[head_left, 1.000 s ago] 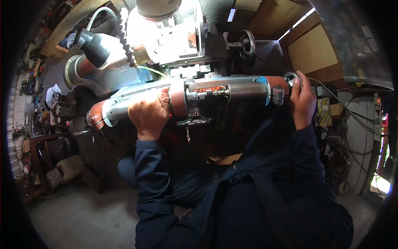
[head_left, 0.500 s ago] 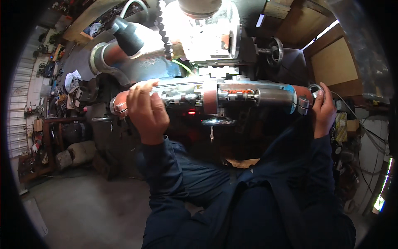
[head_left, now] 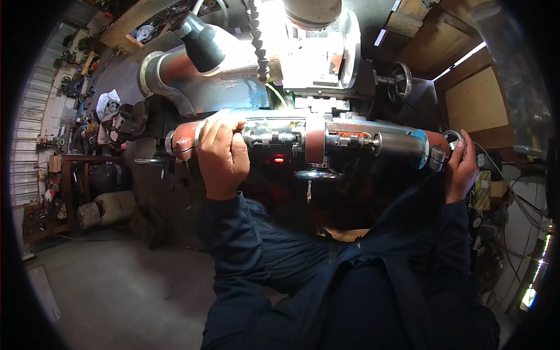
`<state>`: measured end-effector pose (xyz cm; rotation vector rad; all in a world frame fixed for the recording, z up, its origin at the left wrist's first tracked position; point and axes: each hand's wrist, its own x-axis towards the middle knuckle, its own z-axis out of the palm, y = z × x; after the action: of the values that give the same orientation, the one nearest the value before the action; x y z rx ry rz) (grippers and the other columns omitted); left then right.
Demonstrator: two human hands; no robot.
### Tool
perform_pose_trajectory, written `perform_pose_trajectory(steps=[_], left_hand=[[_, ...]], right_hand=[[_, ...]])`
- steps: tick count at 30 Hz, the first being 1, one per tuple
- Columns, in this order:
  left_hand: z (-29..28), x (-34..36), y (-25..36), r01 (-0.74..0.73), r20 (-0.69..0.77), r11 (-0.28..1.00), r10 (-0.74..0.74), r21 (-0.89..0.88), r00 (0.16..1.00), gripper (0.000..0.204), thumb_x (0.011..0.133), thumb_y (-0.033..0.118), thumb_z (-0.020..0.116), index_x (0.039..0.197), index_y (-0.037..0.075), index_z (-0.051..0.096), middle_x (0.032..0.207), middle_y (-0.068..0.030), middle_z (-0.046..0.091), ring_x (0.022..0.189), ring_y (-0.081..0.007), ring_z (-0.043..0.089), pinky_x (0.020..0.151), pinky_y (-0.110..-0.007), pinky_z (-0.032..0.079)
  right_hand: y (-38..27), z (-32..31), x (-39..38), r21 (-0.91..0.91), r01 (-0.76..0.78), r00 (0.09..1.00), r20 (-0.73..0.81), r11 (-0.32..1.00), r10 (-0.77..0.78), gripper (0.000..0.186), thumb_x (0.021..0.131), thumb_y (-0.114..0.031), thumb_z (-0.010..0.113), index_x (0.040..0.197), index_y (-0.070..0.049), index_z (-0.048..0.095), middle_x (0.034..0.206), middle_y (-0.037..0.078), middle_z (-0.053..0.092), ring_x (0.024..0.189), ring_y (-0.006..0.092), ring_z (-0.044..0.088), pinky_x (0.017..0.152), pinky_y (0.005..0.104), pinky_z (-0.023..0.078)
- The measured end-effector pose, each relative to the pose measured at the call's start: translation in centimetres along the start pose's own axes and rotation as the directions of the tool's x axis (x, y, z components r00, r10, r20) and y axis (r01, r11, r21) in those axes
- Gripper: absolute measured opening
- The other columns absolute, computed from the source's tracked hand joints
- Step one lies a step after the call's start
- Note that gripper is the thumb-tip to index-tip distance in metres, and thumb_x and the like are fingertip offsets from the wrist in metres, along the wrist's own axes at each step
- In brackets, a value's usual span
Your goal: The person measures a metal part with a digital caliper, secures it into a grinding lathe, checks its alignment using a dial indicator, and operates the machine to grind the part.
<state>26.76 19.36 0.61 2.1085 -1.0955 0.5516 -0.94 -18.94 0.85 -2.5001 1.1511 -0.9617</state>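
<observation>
A long red-and-silver machine fixture point(head_left: 315, 140) lies across in front of me. A lobed metal shaft point(head_left: 280, 139) is mounted lengthwise in it, with a thick bare steel cylinder point(head_left: 401, 143) to its right. My left hand point(head_left: 224, 154) is closed over the fixture near its red left end point(head_left: 185, 139), fingers curled and thumb toward the shaft's left end; what lies under the fingers is hidden. At the far right end, my right hand point(head_left: 462, 171) grips a small handwheel point(head_left: 451, 138) by its rim.
Below the fixture is a chrome handwheel point(head_left: 318, 174) with a hanging handle. Behind stand a brightly lit grinding machine point(head_left: 315, 55), a black lamp point(head_left: 204, 46), a segmented coolant hose point(head_left: 258, 44) and another handwheel point(head_left: 400, 82). Cluttered shelving point(head_left: 73, 166) is at left.
The view has shifted, so the fixture appears farther right. My left fingers are more curled than before. My right hand stays at the small handwheel.
</observation>
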Motion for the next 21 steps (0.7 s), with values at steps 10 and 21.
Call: perform_pose_trajectory(steps=[10, 21], left_hand=[[0.2, -0.1, 0.1, 0.0, 0.003, 1.0, 0.0, 0.008, 1.0, 0.019, 0.082, 0.004, 0.055, 0.096, -0.002, 0.066, 0.098, -0.0191, 0.068, 0.094, -0.0366, 0.064, 0.09, -0.043, 0.049], [1.2, 0.8, 4.5, -0.046, 0.234, 0.998, 0.054, -0.039, 0.971, 0.068, 0.069, 0.033, 0.084, 0.123, 0.001, 0.055, 0.115, -0.0159, 0.061, 0.109, -0.0367, 0.057, 0.101, -0.049, 0.04]], right_hand=[[0.1, 0.0, 0.0, -0.007, -0.01, 1.0, 0.002, 1.0, 0.01, 0.034, 0.103, -0.025, 0.05, 0.128, -0.006, 0.065, 0.115, 0.019, 0.071, 0.105, 0.0325, 0.069, 0.091, 0.0386, 0.053], [0.1, 0.1, -0.1, 0.019, -0.002, 1.0, -0.009, 1.0, 0.002, 0.034, 0.103, -0.025, 0.05, 0.127, -0.005, 0.065, 0.114, 0.019, 0.071, 0.104, 0.0329, 0.069, 0.09, 0.0385, 0.053]])
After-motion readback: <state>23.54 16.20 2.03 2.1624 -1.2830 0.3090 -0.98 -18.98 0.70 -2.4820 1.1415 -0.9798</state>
